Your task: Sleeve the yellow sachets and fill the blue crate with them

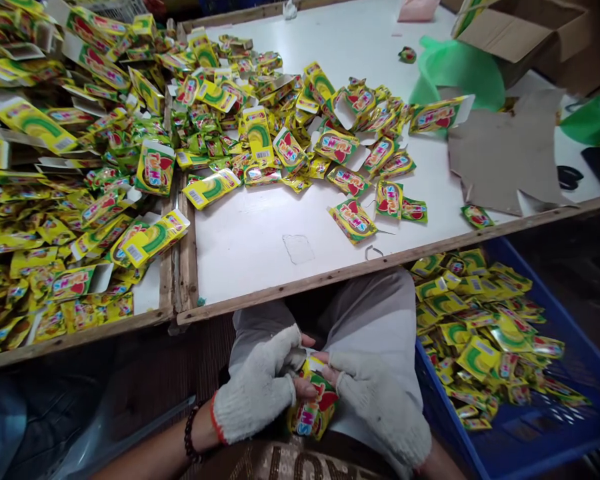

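Note:
Over my lap, both hands in white knitted gloves with bare fingertips hold a small yellow and green candy box [316, 408]. My left hand [263, 383] has its thumb across the box's front and its fingers at the upper end. The fingertips of my right hand [377, 400] pinch the upper right edge, by the flap. The box's lower part hangs free below my fingers. Whether anything is inside cannot be seen. Ahead on the white table lie loose packets, the nearest being a yellow and green packet [353, 221].
Heaped boxes and packets [55, 200] cover the left table. A wooden rim [300, 291] edges the white table [245, 247]. At right a blue crate [540, 447] holds many packets. Torn cardboard [505, 153], a green plastic bag [460, 70] and an open carton [505, 30] lie further back.

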Tool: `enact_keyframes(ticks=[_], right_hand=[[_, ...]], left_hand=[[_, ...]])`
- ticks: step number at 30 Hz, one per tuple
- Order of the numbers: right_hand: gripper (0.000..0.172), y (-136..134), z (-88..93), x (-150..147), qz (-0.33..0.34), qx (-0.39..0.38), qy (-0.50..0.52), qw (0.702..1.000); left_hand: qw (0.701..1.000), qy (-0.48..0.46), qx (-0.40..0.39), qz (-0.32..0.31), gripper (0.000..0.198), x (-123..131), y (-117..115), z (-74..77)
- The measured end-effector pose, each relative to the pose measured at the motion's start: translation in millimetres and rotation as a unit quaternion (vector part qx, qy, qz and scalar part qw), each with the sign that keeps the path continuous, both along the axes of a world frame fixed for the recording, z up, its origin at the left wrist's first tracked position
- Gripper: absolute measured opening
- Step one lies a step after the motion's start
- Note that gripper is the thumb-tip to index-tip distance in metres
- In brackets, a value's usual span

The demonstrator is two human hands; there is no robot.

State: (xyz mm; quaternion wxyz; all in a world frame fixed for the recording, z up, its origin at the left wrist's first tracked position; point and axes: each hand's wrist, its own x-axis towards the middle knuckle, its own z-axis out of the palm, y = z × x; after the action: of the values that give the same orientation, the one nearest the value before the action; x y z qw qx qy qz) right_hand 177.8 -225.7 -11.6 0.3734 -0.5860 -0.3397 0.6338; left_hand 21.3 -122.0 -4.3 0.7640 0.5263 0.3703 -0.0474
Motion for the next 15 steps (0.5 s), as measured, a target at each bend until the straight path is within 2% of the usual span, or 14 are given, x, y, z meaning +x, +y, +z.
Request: enact_keyframes(ticks=[3, 5, 9, 15], right_hand=[[0.040, -7, 2.3, 2, 0.016, 0.019, 0.074, 0.997], [0.041, -11, 3.6, 2, 0.018, 0.022, 0.072, 0.997], [0.040, -12, 0.0, -3, 0.021, 0.007, -0.034, 0.999], [0.034, -17, -19.5, -5, -0.021, 0.021, -0.149, 0.988]], left_hand=[[1.000, 0.012, 0.002, 0.001, 0.042, -2, 0, -4.4], [0.999, 0.011, 0.032, -0.012, 0.034, -3, 0, -6.3], [0.988, 0.017, 0.134, -0.075, 0.007, -2, 3, -5.9], [0.966, -0.005, 0.236, -0.109, 0.010, 3, 13, 3.8]])
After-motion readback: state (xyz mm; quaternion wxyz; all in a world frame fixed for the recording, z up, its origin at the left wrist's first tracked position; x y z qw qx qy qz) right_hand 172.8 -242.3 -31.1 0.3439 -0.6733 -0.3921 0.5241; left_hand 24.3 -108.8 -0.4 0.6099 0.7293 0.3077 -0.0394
